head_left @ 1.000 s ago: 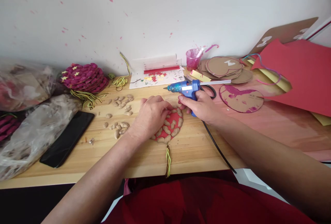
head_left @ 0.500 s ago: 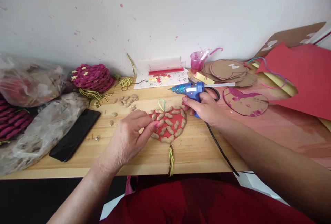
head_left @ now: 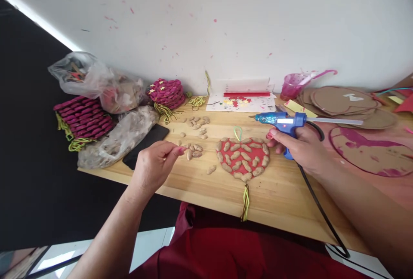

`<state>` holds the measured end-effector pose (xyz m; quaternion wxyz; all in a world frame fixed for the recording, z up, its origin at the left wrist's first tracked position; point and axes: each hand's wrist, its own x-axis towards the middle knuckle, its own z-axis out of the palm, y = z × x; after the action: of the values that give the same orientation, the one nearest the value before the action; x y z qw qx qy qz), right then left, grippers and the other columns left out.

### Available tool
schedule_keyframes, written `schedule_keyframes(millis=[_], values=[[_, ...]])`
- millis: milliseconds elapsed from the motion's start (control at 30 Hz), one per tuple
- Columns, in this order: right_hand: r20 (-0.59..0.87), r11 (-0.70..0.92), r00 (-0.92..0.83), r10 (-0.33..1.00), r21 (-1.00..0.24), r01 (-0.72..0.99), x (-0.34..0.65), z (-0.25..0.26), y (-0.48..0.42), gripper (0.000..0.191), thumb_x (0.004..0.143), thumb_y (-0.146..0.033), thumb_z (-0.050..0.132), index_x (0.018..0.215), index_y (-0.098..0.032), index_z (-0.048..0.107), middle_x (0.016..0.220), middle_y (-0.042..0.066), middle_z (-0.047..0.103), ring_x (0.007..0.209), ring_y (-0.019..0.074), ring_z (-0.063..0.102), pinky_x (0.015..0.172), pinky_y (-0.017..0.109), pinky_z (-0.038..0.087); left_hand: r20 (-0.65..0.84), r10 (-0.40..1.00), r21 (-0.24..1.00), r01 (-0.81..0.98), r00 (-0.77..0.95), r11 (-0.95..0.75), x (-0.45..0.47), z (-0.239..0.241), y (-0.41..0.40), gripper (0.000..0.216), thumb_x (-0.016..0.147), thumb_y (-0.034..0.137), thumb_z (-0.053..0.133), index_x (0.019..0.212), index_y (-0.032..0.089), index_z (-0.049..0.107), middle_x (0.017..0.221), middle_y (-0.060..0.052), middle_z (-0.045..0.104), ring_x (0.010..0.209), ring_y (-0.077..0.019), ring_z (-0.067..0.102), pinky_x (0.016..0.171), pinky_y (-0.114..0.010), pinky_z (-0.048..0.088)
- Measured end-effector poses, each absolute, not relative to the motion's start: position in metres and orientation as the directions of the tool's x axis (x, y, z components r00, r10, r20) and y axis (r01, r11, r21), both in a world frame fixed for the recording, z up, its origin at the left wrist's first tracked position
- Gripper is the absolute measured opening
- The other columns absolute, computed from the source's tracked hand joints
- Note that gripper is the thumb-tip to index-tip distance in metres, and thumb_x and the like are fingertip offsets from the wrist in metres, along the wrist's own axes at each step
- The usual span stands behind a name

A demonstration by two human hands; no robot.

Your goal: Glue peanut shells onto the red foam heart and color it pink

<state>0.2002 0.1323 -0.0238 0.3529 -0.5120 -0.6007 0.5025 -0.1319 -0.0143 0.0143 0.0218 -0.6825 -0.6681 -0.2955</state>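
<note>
My right hand [head_left: 305,150] grips a blue glue gun [head_left: 293,121], its nozzle pointing left and a long clear glue stick out of its back. Beneath and left of the nozzle lies a red heart [head_left: 259,153] covered with whole peanuts, with a green loop on top and a yarn tassel [head_left: 245,201] below. My left hand [head_left: 153,163] is over the table left of the heart, thumb and fingers pinched together. Whatever they may hold is hidden. Loose peanuts [head_left: 195,151] lie just beyond its fingertips, and a single peanut [head_left: 211,170] rests near the heart.
A dark phone [head_left: 159,135] and plastic bags [head_left: 121,137] are on the left, near purple woven pieces [head_left: 166,93]. White paper [head_left: 214,102] with star confetti lies behind. A pink cup [head_left: 292,85] and cardboard shapes [head_left: 342,98] stand right. The black cord [head_left: 318,203] trails off the front edge.
The view has swung left. My left hand has left the heart's left edge and moved left, beside the loose peanuts. My right hand still holds the glue gun over the heart's right side.
</note>
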Motion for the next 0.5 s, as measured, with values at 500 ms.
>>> schedule_keyframes(millis=[500], values=[[-0.065,0.000,-0.215,0.975,-0.957,0.291,0.206,-0.030,0.136,0.041,0.082,-0.057,0.074,0.088,-0.016,0.070,0.080,0.008,0.075,0.061,0.0148,0.063,0.052,0.026,0.046,0.410,0.910,0.363,0.927,-0.064,-0.098,-0.143,-0.004,-0.014,0.016,0.094,0.025,0.061,0.095,0.020,0.077,0.087,-0.004,0.076,0.086,-0.0187,0.069,0.082,-0.031,0.055]])
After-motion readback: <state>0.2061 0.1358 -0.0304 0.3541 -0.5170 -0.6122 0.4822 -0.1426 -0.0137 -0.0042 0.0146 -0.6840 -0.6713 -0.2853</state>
